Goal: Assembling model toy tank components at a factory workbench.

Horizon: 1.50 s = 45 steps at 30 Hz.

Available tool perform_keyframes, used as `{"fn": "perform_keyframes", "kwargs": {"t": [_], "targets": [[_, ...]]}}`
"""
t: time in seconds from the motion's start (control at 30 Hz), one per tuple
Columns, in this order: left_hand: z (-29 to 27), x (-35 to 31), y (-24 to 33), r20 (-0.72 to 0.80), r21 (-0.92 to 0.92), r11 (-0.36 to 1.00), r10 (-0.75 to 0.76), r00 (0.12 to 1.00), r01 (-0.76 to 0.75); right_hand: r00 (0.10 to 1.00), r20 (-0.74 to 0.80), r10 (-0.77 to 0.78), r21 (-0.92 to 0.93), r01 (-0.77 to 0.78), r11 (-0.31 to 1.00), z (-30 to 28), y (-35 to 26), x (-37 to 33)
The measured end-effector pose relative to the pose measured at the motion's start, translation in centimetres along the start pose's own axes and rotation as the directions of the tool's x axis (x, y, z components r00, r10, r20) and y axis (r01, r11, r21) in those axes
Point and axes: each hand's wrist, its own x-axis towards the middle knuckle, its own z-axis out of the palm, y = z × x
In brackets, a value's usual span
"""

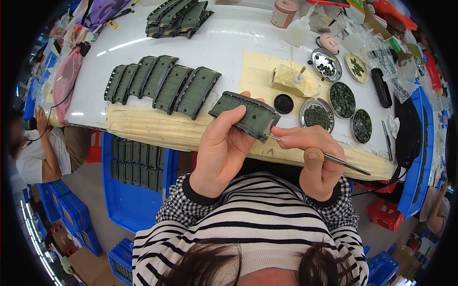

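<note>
Above the table's near edge, my left hand [217, 150] is closed round a dark green, ribbed plastic model part [245, 113], thumb on its upper face. The part is long, with toothed dark strips along its long sides and small round holes. My right hand [320, 159] pinches slim metal tweezers [346, 164]. Their tip is at the part's right end, close to its lower corner. Whether a small piece sits in the tip is too small to tell. To the left, similar green parts [160, 83] lie in an overlapping row on the white table.
More green parts [176, 21] are stacked at the far left. Dishes of tiny green pieces [342, 100] stand at the right, by a tape-covered block [286, 80] and a black round cap [283, 103]. A blue crate [126, 205] holding green parts is below left. People sit at both sides.
</note>
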Motion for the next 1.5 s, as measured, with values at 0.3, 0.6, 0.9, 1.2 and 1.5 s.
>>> {"fn": "perform_keyframes", "kwargs": {"t": [0.3,0.6,0.9,1.2,1.5], "targets": [[-0.1,0.0,-0.1,0.0,-0.006,1.0,0.014,1.0,-0.014,1.0,0.002,0.002,-0.016,-0.002,1.0,0.1,0.0,0.0],[-0.4,0.0,-0.2,0.012,0.001,1.0,0.01,1.0,-0.01,1.0,0.012,-0.006,-0.04,0.007,0.999,0.1,0.1,0.0],[-0.3,0.0,-0.5,-0.013,-0.013,0.999,0.031,0.999,-0.031,0.999,0.016,-0.049,-0.051,0.05,0.997,0.4,0.3,-0.3],[0.1,-0.1,-0.3,0.0,0.019,0.999,0.029,1.0,-0.029,0.997,0.023,-0.071,-0.048,0.072,0.996,0.2,0.2,-0.5],[0.2,-0.1,0.1,0.08,0.019,1.0,-0.024,0.997,0.023,0.999,-0.049,0.017,0.131,-0.01,0.991,-0.2,0.2,-1.0]]}}
